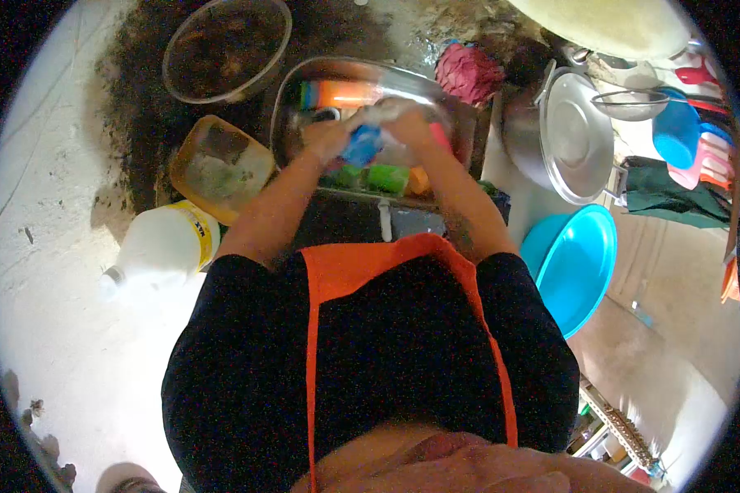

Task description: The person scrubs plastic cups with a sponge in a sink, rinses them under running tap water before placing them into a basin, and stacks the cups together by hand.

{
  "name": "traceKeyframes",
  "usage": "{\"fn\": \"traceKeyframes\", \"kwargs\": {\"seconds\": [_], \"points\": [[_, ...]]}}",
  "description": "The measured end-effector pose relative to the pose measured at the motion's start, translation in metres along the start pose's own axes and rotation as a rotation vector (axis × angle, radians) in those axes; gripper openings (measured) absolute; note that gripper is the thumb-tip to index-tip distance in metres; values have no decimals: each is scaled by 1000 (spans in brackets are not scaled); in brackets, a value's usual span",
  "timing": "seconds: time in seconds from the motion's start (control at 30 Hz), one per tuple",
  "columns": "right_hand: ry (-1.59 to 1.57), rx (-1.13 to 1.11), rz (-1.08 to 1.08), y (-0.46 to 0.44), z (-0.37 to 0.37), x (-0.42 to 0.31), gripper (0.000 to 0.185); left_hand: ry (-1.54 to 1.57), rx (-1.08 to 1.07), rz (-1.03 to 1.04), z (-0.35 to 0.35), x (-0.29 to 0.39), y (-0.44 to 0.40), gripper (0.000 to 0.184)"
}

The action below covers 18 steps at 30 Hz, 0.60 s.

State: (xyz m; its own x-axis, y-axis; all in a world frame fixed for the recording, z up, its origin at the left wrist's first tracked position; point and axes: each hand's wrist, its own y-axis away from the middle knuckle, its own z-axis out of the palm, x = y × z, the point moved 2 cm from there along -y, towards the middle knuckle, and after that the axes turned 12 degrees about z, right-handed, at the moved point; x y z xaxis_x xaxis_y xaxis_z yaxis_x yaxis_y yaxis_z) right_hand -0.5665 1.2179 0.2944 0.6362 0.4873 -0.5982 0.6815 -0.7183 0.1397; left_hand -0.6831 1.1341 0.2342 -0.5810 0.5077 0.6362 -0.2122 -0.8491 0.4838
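Both my hands are together over a metal basin (279, 115). My left hand (327, 140) is closed on a small blue object (362, 146), blurred, whose kind I cannot make out. My right hand (406, 125) is closed at its other side. A whitish, foamy-looking patch (380, 112) covers the fingers, and what the right hand grips is hidden. In the basin lie an orange cylindrical item (345, 94), a green one (388, 178) and a pinkish-red item (441, 136) beside my right wrist.
To the left are a clear round tub (169, 70), a yellowish rectangular container (191, 168) and a white jug (160, 242). On the right are a large metal pot (522, 135), a turquoise basin (580, 271), a strainer (631, 103) and a blue cup (674, 131). Behind sits a crumpled red bundle (469, 74).
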Motion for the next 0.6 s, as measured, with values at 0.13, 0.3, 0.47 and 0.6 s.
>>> {"fn": "traceKeyframes", "kwargs": {"seconds": [0.13, 0.3, 0.47, 0.6], "points": [[449, 373, 127, -2, 24, -4, 23, 120, 348, 488, 13, -41, -36, 54], [362, 511, -70, 17, 50, -13, 24, 387, 30, 227, -28, -73, -65, 54], [80, 486, 488, 30, 39, 84, 24, -234, -102, -34, 10, -38, -35, 65], [3, 315, 751, 50, 54, 164, 27, -867, 176, 363, -27, -46, -57, 83]]}}
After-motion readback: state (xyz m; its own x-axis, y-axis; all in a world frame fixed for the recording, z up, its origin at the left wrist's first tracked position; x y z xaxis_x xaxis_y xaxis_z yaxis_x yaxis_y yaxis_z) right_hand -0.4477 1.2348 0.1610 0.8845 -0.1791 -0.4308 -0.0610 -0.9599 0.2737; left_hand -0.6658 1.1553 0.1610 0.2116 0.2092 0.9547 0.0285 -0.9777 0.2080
